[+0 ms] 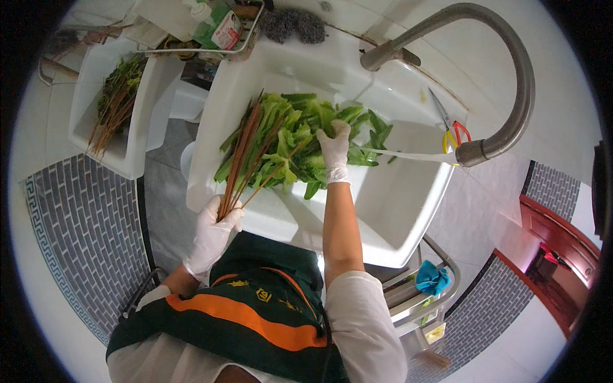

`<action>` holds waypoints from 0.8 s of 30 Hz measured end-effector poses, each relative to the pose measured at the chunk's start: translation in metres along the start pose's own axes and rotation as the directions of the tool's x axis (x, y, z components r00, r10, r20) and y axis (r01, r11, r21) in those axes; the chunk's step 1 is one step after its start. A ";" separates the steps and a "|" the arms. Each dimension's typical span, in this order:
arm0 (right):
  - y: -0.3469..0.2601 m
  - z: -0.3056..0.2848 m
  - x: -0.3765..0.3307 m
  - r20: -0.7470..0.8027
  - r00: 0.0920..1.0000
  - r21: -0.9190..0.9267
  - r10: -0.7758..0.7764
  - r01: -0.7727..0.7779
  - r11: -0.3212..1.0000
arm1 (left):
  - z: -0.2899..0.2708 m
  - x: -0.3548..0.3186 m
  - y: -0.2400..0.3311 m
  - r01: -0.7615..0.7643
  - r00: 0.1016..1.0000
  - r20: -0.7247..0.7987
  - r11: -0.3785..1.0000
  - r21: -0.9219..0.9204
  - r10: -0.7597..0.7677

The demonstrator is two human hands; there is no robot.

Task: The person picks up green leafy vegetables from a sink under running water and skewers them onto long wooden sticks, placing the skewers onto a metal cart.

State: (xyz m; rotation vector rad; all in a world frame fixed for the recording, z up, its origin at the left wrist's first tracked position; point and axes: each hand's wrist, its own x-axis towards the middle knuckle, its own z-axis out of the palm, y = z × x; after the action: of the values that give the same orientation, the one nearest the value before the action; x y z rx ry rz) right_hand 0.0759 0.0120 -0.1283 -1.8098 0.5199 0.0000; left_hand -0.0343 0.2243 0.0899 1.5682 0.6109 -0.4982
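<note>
Near the front rim of a white sink [393,214], a gloved left hand [209,237] is clasping a bundle of thin brown stalks [242,152], its wrist angling upward and the stalks fanning over the basin. Farther in, the gloved right hand [334,150] is resting on leafy greens [290,137] inside the sink, forearm [341,230] pointing straight ahead; whether its fingers are gripping is unclear. Beyond, water [408,154] is streaming from a curved faucet [525,80].

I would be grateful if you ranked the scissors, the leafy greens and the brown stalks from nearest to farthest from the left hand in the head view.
1. Brown stalks: held in the left hand.
2. Leafy greens: just beyond it, in the sink.
3. Scissors: far right, by the sink's edge.
</note>
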 end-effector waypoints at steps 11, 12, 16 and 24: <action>-0.022 -0.015 -0.006 0.024 0.996 0.418 0.091 -0.093 0.904 | 0.018 0.020 -0.008 -0.018 1.000 0.005 1.000 0.005 0.018; -0.042 -0.024 -0.013 -0.021 0.997 0.458 0.071 -0.054 0.887 | 0.021 0.022 -0.009 -0.038 0.999 0.022 0.999 -0.001 0.038; -0.100 -0.058 -0.037 -0.060 0.996 0.378 0.068 -0.041 0.925 | 0.037 0.024 -0.004 -0.088 0.992 0.082 0.996 -0.033 0.091; -0.132 -0.075 -0.053 -0.256 0.959 0.411 0.119 -0.003 0.911 | 0.047 0.005 0.020 -0.106 0.986 0.130 0.994 0.004 0.104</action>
State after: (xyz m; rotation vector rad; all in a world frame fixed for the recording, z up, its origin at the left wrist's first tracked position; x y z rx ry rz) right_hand 0.0545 -0.0112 0.0296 -1.3863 0.7183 -0.3029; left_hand -0.0155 0.1773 0.0973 1.5560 0.4250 -0.5196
